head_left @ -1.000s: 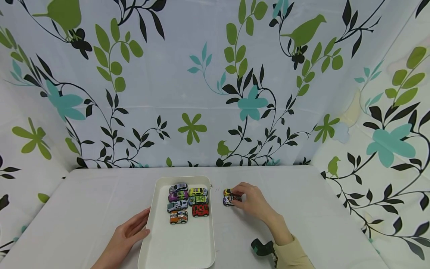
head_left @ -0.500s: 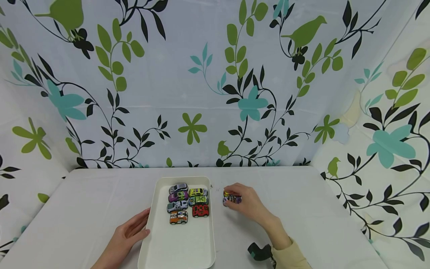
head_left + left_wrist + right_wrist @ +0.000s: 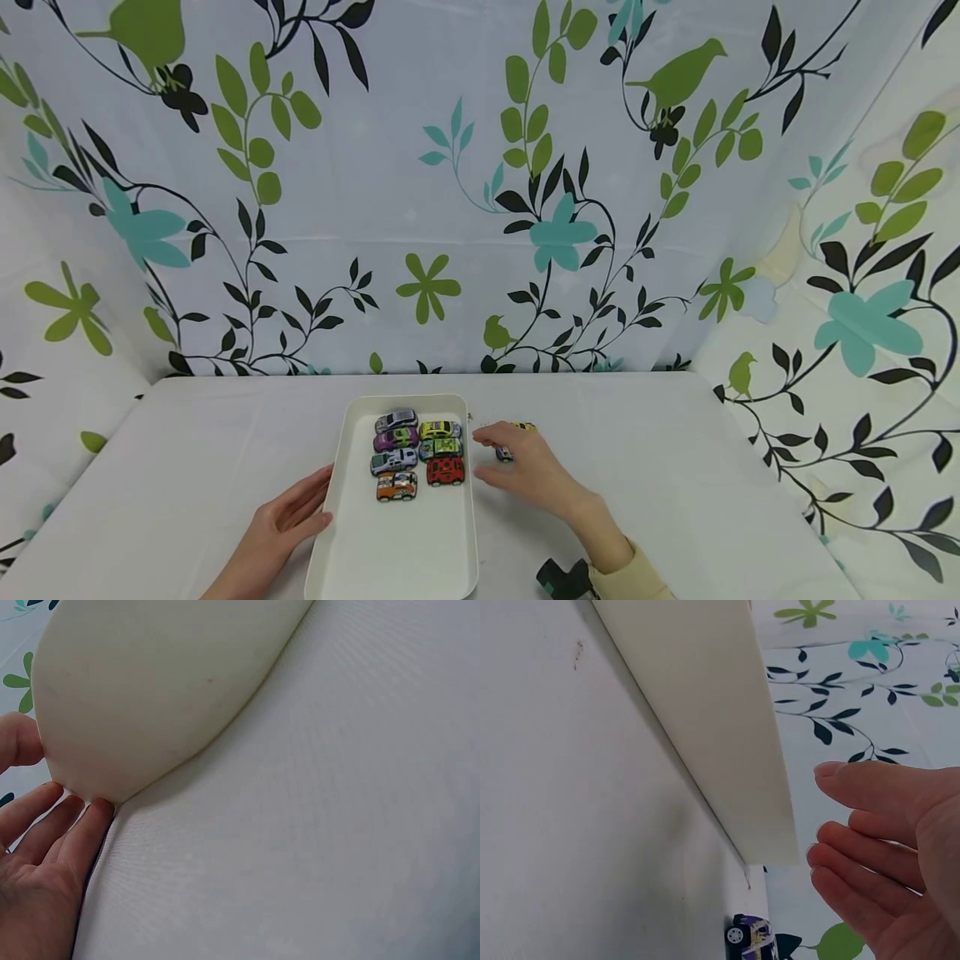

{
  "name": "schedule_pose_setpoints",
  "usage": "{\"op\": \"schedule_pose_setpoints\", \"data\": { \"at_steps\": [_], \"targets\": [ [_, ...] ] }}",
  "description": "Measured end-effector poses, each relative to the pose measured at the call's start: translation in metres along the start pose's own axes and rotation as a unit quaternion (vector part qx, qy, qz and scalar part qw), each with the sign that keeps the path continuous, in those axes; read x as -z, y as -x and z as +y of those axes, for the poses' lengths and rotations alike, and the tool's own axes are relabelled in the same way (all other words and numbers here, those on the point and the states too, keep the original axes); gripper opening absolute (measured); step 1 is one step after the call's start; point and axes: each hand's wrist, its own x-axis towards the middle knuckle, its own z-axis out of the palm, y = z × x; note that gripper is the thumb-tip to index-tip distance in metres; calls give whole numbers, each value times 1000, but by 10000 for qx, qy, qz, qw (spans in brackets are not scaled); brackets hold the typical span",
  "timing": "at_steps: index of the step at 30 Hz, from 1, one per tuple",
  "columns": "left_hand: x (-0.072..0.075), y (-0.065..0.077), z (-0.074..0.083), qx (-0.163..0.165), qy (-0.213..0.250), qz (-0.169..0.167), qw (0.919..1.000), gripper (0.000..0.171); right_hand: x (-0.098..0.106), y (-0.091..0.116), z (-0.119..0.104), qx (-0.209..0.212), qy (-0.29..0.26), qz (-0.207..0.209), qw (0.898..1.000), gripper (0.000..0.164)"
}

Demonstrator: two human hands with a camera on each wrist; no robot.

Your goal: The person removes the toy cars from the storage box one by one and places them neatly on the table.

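My left hand (image 3: 273, 529) touches the left side of a white tray (image 3: 405, 550) with its fingers extended; in the left wrist view the fingertips (image 3: 103, 806) meet the tray's outer wall. Beside the tray's right rim, my right hand (image 3: 536, 475) has thumb and fingers apart, and the right wrist view shows nothing between them. Partly hidden behind that hand, a yellow toy car (image 3: 522, 426) and a purple-and-white toy car (image 3: 751, 937) stand on the table. Inside the tray are two columns of toy cars, including an orange one (image 3: 397, 487) and a red one (image 3: 446, 472).
More toy cars fill the tray's far half, among them a purple one (image 3: 396, 439) and a green one (image 3: 440, 448). A black device (image 3: 564, 579) sits at the right wrist. The white-covered table (image 3: 172, 467) ends at a leaf-patterned curtain (image 3: 352, 183).
My right hand has come away from the two cars on the table and moved left to the tray's right rim. Those cars stay on the table. The left hand keeps its place.
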Motion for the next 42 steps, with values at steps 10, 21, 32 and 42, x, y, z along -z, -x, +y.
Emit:
{"op": "schedule_pose_setpoints", "data": {
  "at_steps": [10,21,32,42],
  "targets": [
    [0,-1,2,123,-11,70,9999,72,-13,-3,-21,-2,332,-389,9987,45],
    [-1,0,1,38,15,53,10000,70,-29,-11,-28,62,684,-495,9964,43],
    [0,1,1,-3,49,33,10000,69,-43,-21,-28,250,1378,-477,9890,41],
    [1,2,0,-40,18,67,10000,70,-52,-20,-19,524,1491,-338,9869,32]
  ]
}}
